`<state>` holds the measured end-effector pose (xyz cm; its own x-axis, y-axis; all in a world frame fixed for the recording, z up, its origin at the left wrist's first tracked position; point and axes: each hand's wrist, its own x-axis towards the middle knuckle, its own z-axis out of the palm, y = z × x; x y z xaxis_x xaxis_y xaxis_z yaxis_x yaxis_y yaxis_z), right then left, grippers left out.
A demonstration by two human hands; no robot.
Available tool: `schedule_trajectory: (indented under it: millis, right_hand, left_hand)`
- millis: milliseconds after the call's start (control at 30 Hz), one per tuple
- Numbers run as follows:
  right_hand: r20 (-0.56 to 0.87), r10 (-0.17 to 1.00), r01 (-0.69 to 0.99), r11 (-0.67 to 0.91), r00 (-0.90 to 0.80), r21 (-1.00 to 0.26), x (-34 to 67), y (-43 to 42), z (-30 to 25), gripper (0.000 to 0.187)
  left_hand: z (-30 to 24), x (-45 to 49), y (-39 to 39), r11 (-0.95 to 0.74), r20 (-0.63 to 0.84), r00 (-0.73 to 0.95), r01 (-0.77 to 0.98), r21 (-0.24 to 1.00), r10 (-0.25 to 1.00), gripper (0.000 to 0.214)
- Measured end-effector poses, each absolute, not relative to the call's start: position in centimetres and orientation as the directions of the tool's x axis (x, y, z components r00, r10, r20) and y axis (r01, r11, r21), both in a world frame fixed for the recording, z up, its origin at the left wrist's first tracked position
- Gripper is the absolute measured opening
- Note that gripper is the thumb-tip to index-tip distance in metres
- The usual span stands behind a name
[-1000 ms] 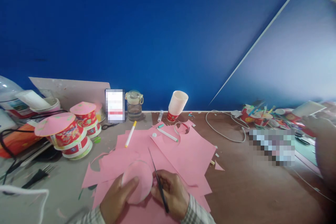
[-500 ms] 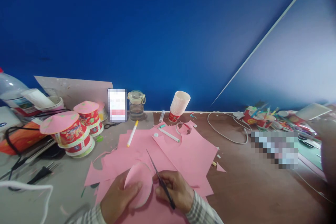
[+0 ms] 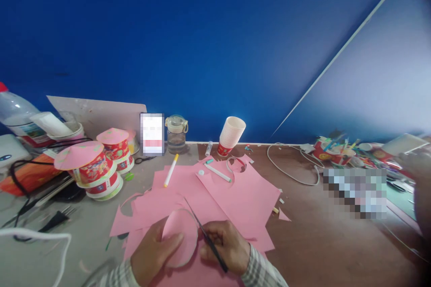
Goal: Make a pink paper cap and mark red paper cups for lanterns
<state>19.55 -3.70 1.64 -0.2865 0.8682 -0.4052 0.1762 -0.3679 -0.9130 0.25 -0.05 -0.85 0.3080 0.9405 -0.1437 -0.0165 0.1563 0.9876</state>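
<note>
My left hand [image 3: 153, 258] pinches a pink paper disc [image 3: 180, 237] at its lower left edge, thumb on top. My right hand [image 3: 224, 246] is closed round thin black scissors [image 3: 205, 235], whose blades run up and left along the disc's right edge. Both hands hover low over a pile of pink paper sheets [image 3: 235, 193] with round cut-outs.
Two markers [image 3: 171, 170] [image 3: 218, 172] lie on the sheets. Red paper cups with pink cone lids [image 3: 90, 168] stand at left, a stack of white cups [image 3: 230, 135] at the back, a white cable [image 3: 292, 166] and craft clutter at right. Another person's blurred arm [image 3: 422, 197] shows at the right edge.
The disc has tilted and curled a little in my left hand, and the scissors have shifted slightly down and right along its edge. The view has drifted.
</note>
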Motion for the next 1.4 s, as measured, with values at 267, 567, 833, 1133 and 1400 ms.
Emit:
schedule_trajectory:
  millis: [267,567,833,1133,1400]
  right_hand:
    - [-0.431,0.831,0.136,-0.410,-0.351,-0.902,19.7,-3.6,1.8,0.012]
    - [-0.442,0.831,0.088,-0.440,-0.337,-0.894,19.8,-3.6,1.2,0.018]
    - [-0.463,0.820,0.052,-0.475,-0.337,-0.878,19.9,-3.7,0.9,0.020]
    - [-0.462,0.822,0.078,-0.464,-0.333,-0.882,19.9,-3.7,1.1,0.022]
    - [-0.459,0.820,0.073,-0.463,-0.343,-0.883,19.8,-3.6,1.4,0.025]
  left_hand:
    - [-0.4,0.4,0.0,0.199,-0.199,0.311,0.033,0.979,0.929,0.031]
    - [-0.5,0.4,0.1,0.193,-0.198,0.355,0.050,0.980,0.913,0.028]
    - [-0.6,0.5,0.2,0.229,-0.212,0.357,-0.006,0.973,0.910,0.026]
    - [-0.2,0.5,0.1,0.243,-0.234,0.332,0.017,0.970,0.914,0.025]
    - [-0.9,0.3,0.1,0.298,-0.251,0.376,-0.071,0.952,0.892,0.026]
